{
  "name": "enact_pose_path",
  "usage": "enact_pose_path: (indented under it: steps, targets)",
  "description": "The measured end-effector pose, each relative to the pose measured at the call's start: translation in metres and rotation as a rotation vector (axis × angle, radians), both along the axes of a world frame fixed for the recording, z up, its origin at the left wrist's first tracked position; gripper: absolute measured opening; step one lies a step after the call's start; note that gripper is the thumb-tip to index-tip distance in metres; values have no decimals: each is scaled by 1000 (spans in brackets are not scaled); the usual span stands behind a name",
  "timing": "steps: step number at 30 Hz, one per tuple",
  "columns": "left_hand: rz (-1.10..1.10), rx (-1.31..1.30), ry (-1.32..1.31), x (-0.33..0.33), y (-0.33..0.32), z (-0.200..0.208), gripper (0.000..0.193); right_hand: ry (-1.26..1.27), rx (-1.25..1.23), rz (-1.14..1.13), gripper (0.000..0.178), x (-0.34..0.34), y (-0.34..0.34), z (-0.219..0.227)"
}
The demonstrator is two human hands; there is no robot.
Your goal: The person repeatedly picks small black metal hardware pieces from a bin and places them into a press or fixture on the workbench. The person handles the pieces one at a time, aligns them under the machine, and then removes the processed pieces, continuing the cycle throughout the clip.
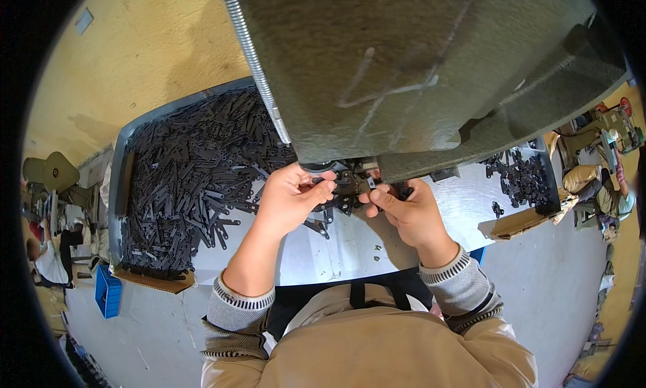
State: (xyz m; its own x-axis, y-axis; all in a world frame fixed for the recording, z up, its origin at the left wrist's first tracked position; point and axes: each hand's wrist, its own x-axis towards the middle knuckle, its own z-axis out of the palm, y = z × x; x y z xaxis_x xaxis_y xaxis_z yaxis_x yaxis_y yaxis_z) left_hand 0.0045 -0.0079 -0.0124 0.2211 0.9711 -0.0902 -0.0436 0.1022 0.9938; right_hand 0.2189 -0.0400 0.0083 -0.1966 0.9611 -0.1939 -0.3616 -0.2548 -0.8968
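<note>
My left hand is closed in a pinch at the working end of a large dark green machine. Dark metal shows at its fingertips, but I cannot make out what it grips. To the right, my right hand has thumb and fingers pressed together beside a small dark piece with a shiny face; what lies within those fingers is partly hidden. Between and below the hands, several black flat strips with holes lie on the metal tabletop. The machine body overhangs this spot and covers part of it.
A large heap of black flat strips fills the left of the table inside a raised rim. Small black parts are piled at the right. A coil spring runs down the machine's left edge. A blue crate stands on the floor at left.
</note>
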Motion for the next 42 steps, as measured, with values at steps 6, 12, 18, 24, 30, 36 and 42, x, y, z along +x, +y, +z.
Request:
enact_pose_path:
  steps: [6,12,18,24,30,36,42]
  targets:
    - [-12,-17,-34,3,0,9,15,-305,24,20,16,-3,8,0]
    - [-42,148,100,7,5,8,21,-324,16,15,26,-2,10,-3]
    - [-27,-39,0,-2,3,13,17,-290,3,48,22,1,13,-4]
    - [-39,-2,38,1,4,12,14,-390,153,-7,13,-3,14,-5]
    - [-40,-41,36,3,5,17,10,-615,194,61,28,-4,21,-7]
    - [-44,-173,133,-5,6,18,9,-821,157,164,33,-10,34,-15]
    - [-30,-217,81,-8,7,12,9,-656,183,38,25,6,24,-15]
